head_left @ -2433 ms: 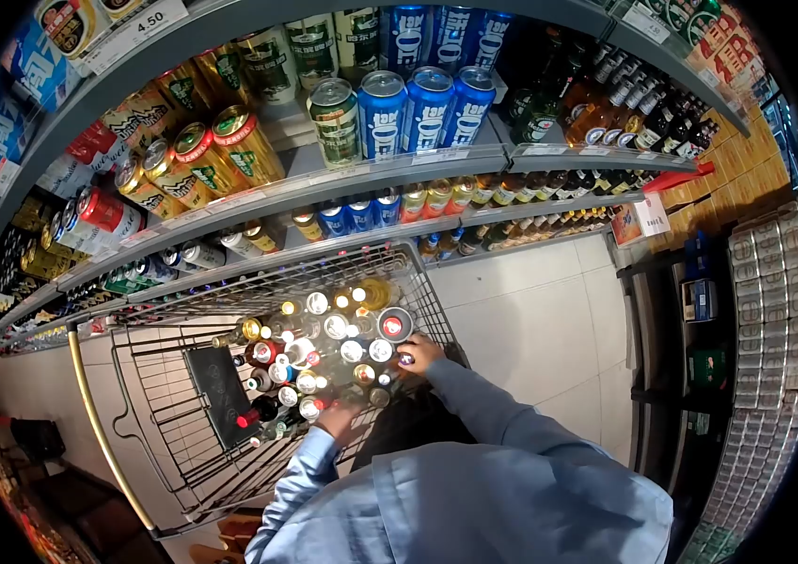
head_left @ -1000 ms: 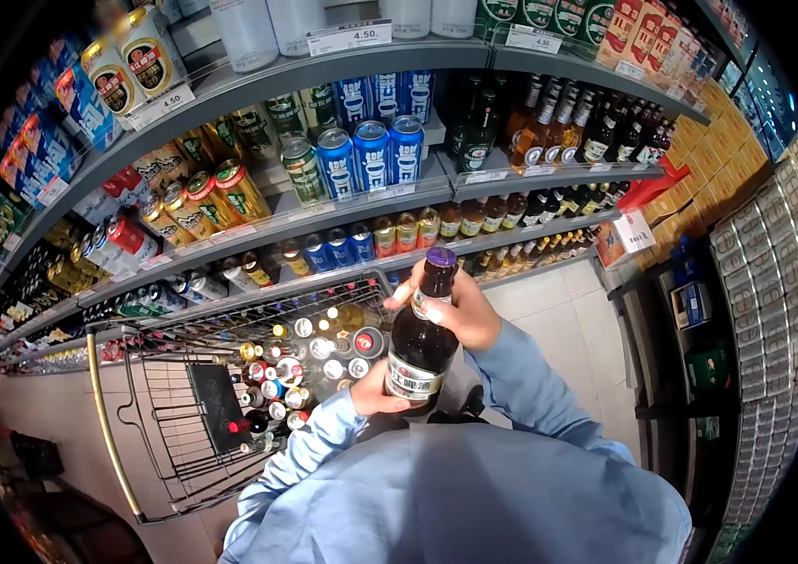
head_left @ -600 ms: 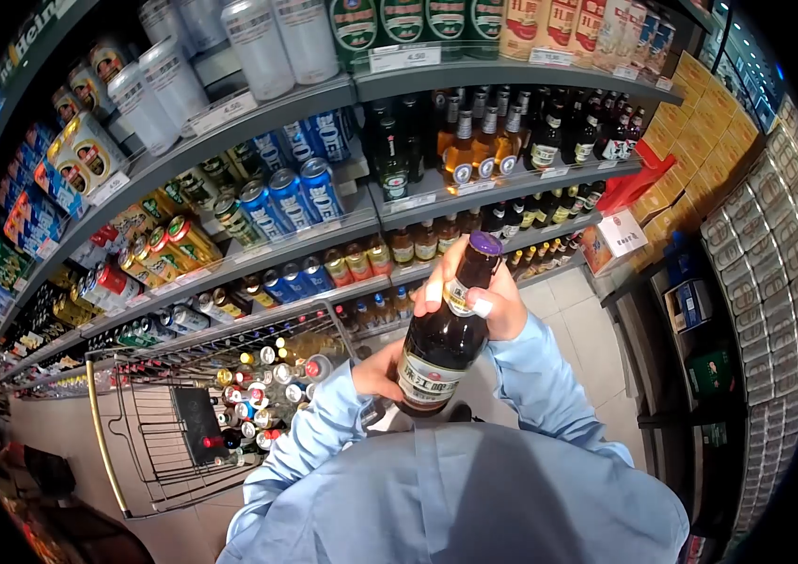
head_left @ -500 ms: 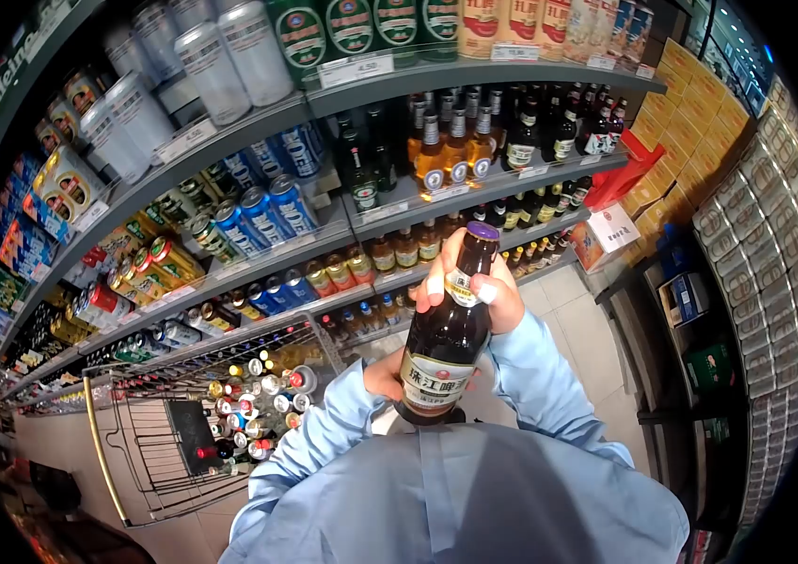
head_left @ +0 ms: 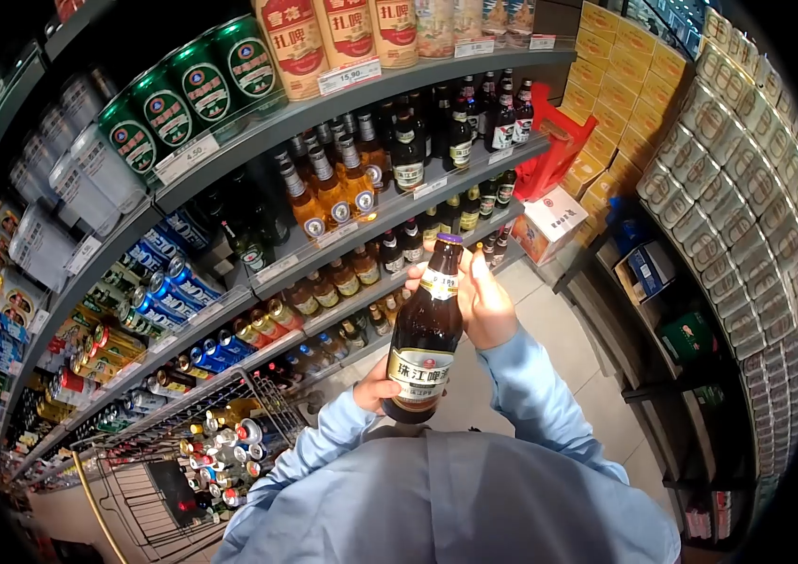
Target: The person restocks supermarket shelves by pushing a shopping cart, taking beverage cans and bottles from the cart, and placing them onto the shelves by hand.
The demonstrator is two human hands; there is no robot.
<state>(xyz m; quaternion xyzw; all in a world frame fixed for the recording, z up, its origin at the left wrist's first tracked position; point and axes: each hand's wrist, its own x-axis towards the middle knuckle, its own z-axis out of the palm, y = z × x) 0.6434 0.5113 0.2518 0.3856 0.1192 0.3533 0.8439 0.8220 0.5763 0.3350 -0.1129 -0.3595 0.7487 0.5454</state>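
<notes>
A dark brown beer bottle (head_left: 416, 362) with a purple cap and pale labels stands nearly upright before my chest. My left hand (head_left: 375, 385) is closed round its lower part, the thumb lying at the edge of the main label. Higher up, my right hand (head_left: 488, 305) has its fingers curled behind the neck, with their tips showing on the left side. The right thumb points up beside the neck, off the glass. The bottle hides part of both hands' fingers.
Ahead, shelves carry orange-brown bottles (head_left: 328, 193), green cans (head_left: 206, 85) and dark bottles (head_left: 408, 150). A wire shopping cart (head_left: 126, 498) with many cans and bottles stands at lower left. Yellow cartons (head_left: 620, 66), a white box (head_left: 554, 221) and stacked can packs (head_left: 728, 179) line the right.
My view has turned right, so shelves and cart shift left. The bottle is more upright and slightly lower left. My right thumb has lifted off the neck.
</notes>
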